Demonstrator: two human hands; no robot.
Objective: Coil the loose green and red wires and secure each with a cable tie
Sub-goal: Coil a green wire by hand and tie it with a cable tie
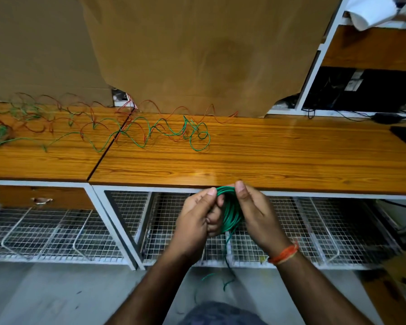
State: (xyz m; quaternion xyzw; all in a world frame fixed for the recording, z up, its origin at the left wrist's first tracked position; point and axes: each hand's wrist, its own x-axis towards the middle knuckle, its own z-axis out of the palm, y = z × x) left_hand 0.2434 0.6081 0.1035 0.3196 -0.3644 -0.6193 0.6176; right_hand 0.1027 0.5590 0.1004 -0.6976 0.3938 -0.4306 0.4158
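Observation:
A green wire coil [231, 211] of several turns is held between both hands just below the front edge of the wooden table [279, 158]. My left hand [196, 221] grips the coil's left side with curled fingers and thumb. My right hand [256, 214] pinches its top and right side. A loose green wire tail [227, 261] hangs from the coil toward the floor. More loose green wire [192, 134] and thin red wire [150, 106] lie tangled along the back of the table, stretching to the left. No cable tie is visible.
Brown cardboard sheets [197, 55] lean against the wall behind the table. Wire mesh baskets [56, 231] sit under the table. A drawer with a handle [41, 200] is at lower left. Black equipment and cables [366, 90] fill the shelf at right.

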